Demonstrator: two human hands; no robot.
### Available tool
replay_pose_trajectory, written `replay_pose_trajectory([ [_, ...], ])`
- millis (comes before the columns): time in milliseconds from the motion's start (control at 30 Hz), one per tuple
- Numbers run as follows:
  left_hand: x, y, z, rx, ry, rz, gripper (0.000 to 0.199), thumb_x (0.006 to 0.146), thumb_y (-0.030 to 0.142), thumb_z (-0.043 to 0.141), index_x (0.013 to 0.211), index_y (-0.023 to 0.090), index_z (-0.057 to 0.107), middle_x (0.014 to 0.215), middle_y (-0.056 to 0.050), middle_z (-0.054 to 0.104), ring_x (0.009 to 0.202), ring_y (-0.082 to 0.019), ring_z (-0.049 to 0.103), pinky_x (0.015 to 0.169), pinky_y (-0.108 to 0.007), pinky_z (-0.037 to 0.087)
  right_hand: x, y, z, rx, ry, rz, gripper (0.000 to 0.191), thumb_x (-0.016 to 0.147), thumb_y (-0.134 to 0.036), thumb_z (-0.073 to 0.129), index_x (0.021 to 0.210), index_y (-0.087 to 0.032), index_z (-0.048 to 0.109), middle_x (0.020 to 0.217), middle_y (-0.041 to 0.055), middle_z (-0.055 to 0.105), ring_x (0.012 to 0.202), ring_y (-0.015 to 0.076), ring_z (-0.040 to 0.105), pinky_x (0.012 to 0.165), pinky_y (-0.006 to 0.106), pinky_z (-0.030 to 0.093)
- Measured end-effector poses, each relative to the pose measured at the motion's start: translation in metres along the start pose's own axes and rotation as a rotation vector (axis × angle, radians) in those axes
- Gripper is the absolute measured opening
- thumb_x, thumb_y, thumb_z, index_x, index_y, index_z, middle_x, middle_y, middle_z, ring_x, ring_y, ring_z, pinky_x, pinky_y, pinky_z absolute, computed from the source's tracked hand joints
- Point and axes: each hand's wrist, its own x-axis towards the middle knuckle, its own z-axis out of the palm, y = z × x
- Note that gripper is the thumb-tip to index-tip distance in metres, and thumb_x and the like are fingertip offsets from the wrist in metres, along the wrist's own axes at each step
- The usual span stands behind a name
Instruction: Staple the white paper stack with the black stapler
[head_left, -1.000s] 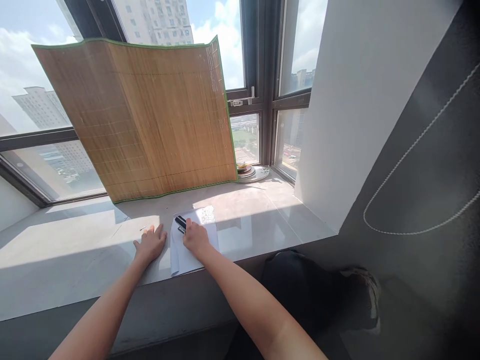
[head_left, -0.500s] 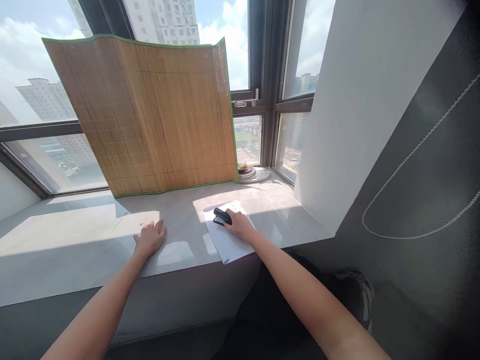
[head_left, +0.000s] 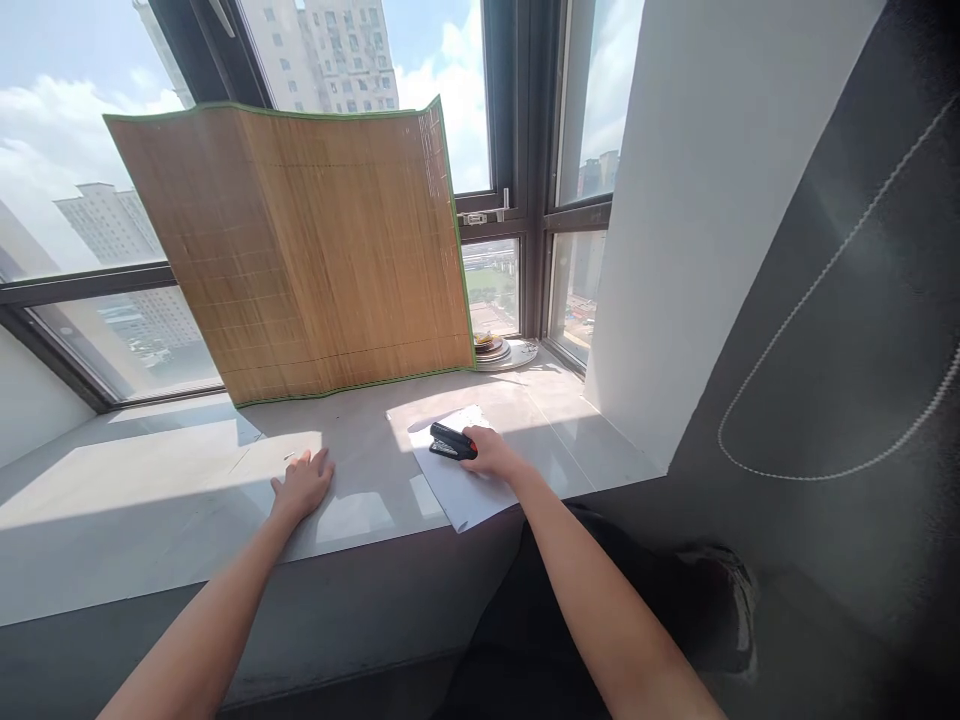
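Observation:
My right hand is closed around the near end of a black stapler, whose front points left over the white paper. The paper lies on the pale windowsill, its near corner at the front edge. To the left, my left hand rests on the sill with its fingers spread, holding nothing. A tiny light-coloured piece lies just beyond its fingertips.
A bamboo mat with green edging leans against the window behind the sill. Stacked round plates or discs are in the corner. A white wall and a hanging beaded cord are at the right.
My right hand has shifted slightly right along the stapler, and more of the stapler shows. The camera view has tilted and shifted a little. My left hand stays on the sill.

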Motion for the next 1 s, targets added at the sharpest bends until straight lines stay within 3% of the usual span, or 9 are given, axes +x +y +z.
replay_pose_trajectory([
  [100, 0.0, 0.0, 0.0, -0.011, 0.001, -0.006, 0.065, 0.106, 0.051, 0.025, 0.163, 0.026, 0.043, 0.172, -0.02, 0.032, 0.157, -0.044, 0.029, 0.115, -0.081, 0.022, 0.001, -0.007, 0.008, -0.092, 0.035, 0.059, 0.021, 0.079, -0.027, 0.074, 0.096, -0.021, 0.063, 0.099, 0.0055, 0.067, 0.086, 0.0199, 0.059, 0.067, 0.027, 0.035],
  [233, 0.002, -0.002, 0.001, -0.017, 0.0, -0.007, 0.064, 0.105, 0.051, 0.027, 0.162, 0.027, 0.043, 0.172, -0.02, 0.032, 0.156, -0.045, 0.029, 0.116, -0.08, 0.022, 0.003, -0.017, 0.015, -0.108, 0.052, 0.104, 0.021, 0.082, -0.027, 0.073, 0.098, -0.021, 0.061, 0.105, 0.0069, 0.067, 0.089, 0.0198, 0.059, 0.067, 0.027, 0.033],
  [567, 0.004, -0.003, 0.001, -0.027, 0.007, -0.018, 0.06, 0.104, 0.049, 0.036, 0.159, 0.028, 0.047, 0.17, -0.019, 0.035, 0.155, -0.046, 0.032, 0.115, -0.082, 0.023, 0.002, -0.018, 0.015, -0.05, 0.04, 0.101, 0.025, 0.082, -0.026, 0.075, 0.102, -0.02, 0.06, 0.108, 0.0068, 0.064, 0.095, 0.0207, 0.058, 0.07, 0.027, 0.035],
  [667, -0.005, 0.002, -0.002, -0.031, 0.068, -0.03, 0.055, 0.103, 0.042, 0.038, 0.151, 0.022, 0.055, 0.162, -0.023, 0.045, 0.149, -0.046, 0.041, 0.112, -0.079, 0.03, 0.002, -0.018, 0.017, 0.005, 0.092, 0.074, 0.034, 0.083, -0.028, 0.078, 0.11, -0.021, 0.06, 0.111, 0.0067, 0.063, 0.1, 0.0218, 0.058, 0.075, 0.027, 0.038],
  [733, -0.013, 0.015, -0.002, -0.059, 0.14, -0.012, 0.048, 0.101, 0.032, 0.038, 0.138, 0.014, 0.065, 0.146, -0.026, 0.057, 0.139, -0.046, 0.051, 0.11, -0.072, 0.04, 0.003, -0.02, 0.018, 0.033, 0.115, 0.085, 0.038, 0.083, -0.031, 0.08, 0.114, -0.022, 0.059, 0.111, 0.0063, 0.063, 0.101, 0.0218, 0.058, 0.077, 0.028, 0.04],
  [800, -0.021, 0.038, 0.001, -0.164, 0.207, 0.103, 0.042, 0.099, 0.026, 0.038, 0.122, 0.011, 0.071, 0.13, -0.025, 0.065, 0.13, -0.042, 0.057, 0.11, -0.063, 0.045, 0.005, -0.021, 0.02, 0.024, 0.112, 0.105, 0.037, 0.083, -0.031, 0.08, 0.112, -0.022, 0.06, 0.109, 0.006, 0.063, 0.101, 0.0219, 0.058, 0.078, 0.028, 0.04],
  [867, -0.028, 0.07, 0.006, -0.376, 0.22, 0.373, 0.037, 0.099, 0.026, 0.042, 0.119, 0.016, 0.071, 0.127, -0.02, 0.067, 0.127, -0.035, 0.061, 0.115, -0.055, 0.044, 0.007, -0.022, 0.023, -0.008, 0.106, 0.105, 0.031, 0.083, -0.027, 0.078, 0.109, -0.021, 0.061, 0.11, 0.0063, 0.064, 0.101, 0.022, 0.058, 0.078, 0.028, 0.039],
  [933, -0.035, 0.103, 0.012, -0.548, 0.127, 0.652, 0.037, 0.099, 0.032, 0.049, 0.129, 0.022, 0.069, 0.137, -0.015, 0.066, 0.133, -0.032, 0.059, 0.119, -0.051, 0.043, 0.008, -0.022, 0.025, -0.039, 0.124, 0.096, 0.026, 0.084, -0.023, 0.075, 0.107, -0.021, 0.061, 0.112, 0.0073, 0.066, 0.103, 0.0224, 0.059, 0.08, 0.029, 0.039],
  [1000, -0.042, 0.129, 0.016, -0.549, 0.037, 0.776, 0.039, 0.099, 0.037, 0.056, 0.134, 0.026, 0.067, 0.144, -0.012, 0.065, 0.139, -0.032, 0.056, 0.121, -0.05, 0.04, 0.008, -0.021, 0.025, -0.05, 0.166, 0.098, 0.024, 0.085, -0.019, 0.072, 0.107, -0.021, 0.062, 0.115, 0.0078, 0.067, 0.106, 0.0231, 0.059, 0.084, 0.03, 0.04],
])
